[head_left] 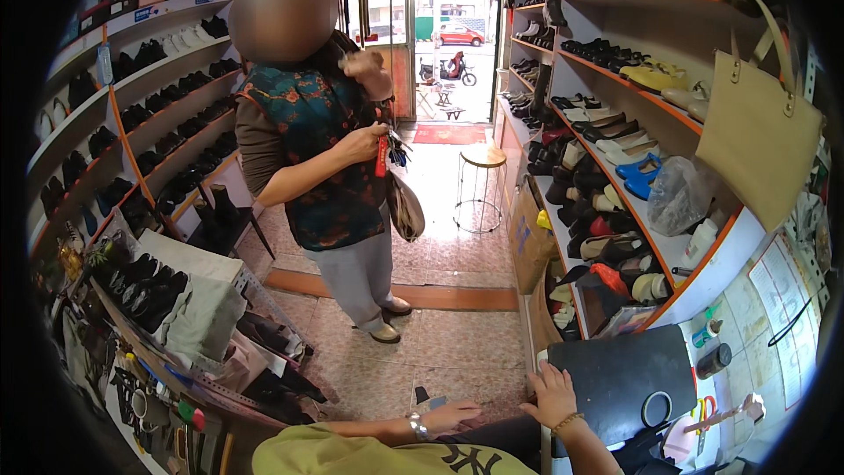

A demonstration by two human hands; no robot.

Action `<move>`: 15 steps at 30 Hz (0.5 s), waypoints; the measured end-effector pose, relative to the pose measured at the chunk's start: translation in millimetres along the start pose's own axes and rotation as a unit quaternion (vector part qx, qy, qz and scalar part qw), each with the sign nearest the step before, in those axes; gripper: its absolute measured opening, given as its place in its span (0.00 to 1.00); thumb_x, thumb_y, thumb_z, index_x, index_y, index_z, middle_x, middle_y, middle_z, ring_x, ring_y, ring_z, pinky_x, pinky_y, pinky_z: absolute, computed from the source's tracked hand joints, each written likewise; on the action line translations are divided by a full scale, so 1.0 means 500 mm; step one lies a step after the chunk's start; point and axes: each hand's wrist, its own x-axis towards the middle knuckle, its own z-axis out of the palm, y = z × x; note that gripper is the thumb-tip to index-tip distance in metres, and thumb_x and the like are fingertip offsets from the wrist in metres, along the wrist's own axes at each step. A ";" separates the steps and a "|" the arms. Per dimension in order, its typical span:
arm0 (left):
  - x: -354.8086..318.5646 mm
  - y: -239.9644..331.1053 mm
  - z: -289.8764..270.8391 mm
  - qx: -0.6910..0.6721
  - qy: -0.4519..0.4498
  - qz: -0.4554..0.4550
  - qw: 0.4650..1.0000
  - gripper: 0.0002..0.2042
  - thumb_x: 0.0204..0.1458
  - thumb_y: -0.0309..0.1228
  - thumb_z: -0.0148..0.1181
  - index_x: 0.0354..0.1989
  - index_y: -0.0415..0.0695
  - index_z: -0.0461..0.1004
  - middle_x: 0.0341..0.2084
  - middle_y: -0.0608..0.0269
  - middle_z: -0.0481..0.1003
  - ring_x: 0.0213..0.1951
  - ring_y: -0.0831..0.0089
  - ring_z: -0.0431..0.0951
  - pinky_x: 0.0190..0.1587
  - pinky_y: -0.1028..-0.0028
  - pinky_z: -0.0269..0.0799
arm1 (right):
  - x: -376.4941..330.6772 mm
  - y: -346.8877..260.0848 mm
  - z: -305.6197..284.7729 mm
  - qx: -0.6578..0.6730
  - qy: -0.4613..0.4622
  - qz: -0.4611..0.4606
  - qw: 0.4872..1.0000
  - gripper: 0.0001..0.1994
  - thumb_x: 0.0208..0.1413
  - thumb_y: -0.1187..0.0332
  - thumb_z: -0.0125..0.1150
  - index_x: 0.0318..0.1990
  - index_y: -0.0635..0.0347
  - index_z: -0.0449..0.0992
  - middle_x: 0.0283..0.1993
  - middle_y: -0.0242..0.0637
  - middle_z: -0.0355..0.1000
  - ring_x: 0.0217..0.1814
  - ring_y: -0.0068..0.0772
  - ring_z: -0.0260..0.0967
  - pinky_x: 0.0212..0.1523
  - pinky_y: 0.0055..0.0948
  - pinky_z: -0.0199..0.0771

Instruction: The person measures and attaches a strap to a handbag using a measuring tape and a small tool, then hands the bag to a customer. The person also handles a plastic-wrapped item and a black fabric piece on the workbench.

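My left hand [454,416], with a silver watch on its wrist, lies low in front of me by my dark trousers. Its fingers are stretched out and hold nothing I can see. On the left edge of a dark flat board [620,378] at my right, my right hand [556,396] rests palm down with spread fingers. A bracelet circles that wrist. Farther right on the board sits a dark ring [657,407], near orange-handled scissors [706,412] and a small dark jar [714,359].
A person in a patterned vest [321,149] stands ahead, holding keys with a red tag [381,158]. Shoe-filled shelves line both sides. A round stool [483,158] stands near the open doorway. A beige tote bag [760,114] hangs at right. A floor strip [440,296] crosses the tiles.
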 end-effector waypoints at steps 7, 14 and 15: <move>-0.022 -0.073 0.055 0.030 0.046 0.075 0.996 0.13 0.60 0.39 0.49 0.46 0.45 0.72 0.41 0.68 0.75 0.40 0.82 0.73 0.43 0.80 0.68 | -0.029 0.015 0.046 -0.084 -0.058 -0.002 0.995 0.24 0.54 0.62 0.51 0.60 0.47 0.64 0.69 0.37 0.50 0.74 0.38 0.38 0.69 0.55 0.29; -0.019 -0.033 0.067 0.152 0.000 0.187 0.971 0.14 0.60 0.35 0.49 0.51 0.43 0.69 0.42 0.68 0.73 0.42 0.80 0.72 0.46 0.79 0.66 | -0.026 0.021 0.069 -0.135 -0.010 -0.016 0.991 0.30 0.43 0.57 0.66 0.57 0.48 0.67 0.68 0.37 0.51 0.73 0.38 0.38 0.69 0.56 0.28; -0.021 -0.032 0.050 0.173 0.010 0.209 0.962 0.14 0.60 0.34 0.49 0.51 0.42 0.69 0.41 0.67 0.73 0.42 0.80 0.72 0.46 0.79 0.66 | -0.024 0.022 0.071 -0.125 -0.015 -0.015 0.992 0.30 0.43 0.57 0.66 0.57 0.48 0.67 0.68 0.37 0.51 0.73 0.38 0.38 0.69 0.56 0.28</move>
